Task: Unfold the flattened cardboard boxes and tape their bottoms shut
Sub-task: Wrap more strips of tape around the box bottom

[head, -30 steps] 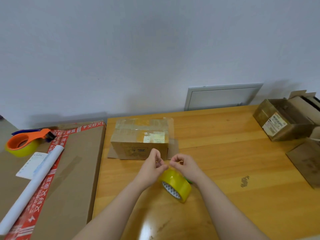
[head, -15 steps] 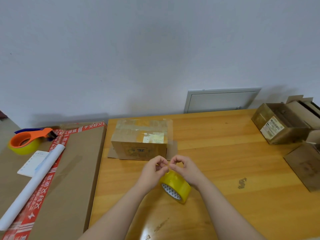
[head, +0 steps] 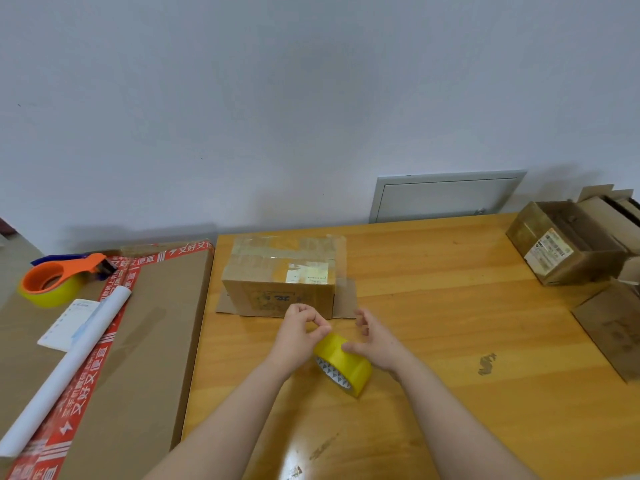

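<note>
A yellow tape roll [head: 349, 367] stands tilted on its edge on the wooden table [head: 450, 306], close to me. My left hand [head: 296, 337] pinches thumb and forefinger together at the roll's upper rim. My right hand [head: 375, 341] has its thumb pressed on the roll's outer face, with the other fingers spread and raised. Just beyond my hands stands an unfolded cardboard box [head: 280, 275], its top face covered with clear tape strips and a small label. Its lower flaps lie splayed flat on the table.
A large flat carton with red printed tape [head: 145, 341] lies at the left. On it are an orange tape dispenser [head: 55, 282], a white paper roll [head: 65, 368] and a slip. At the right stand an open box [head: 561, 251] and flattened cardboard [head: 613, 330].
My right hand's fingers have come away from my left fingertips and spread, the thumb staying on the roll. The left pinch stays. The view has shifted slightly.
</note>
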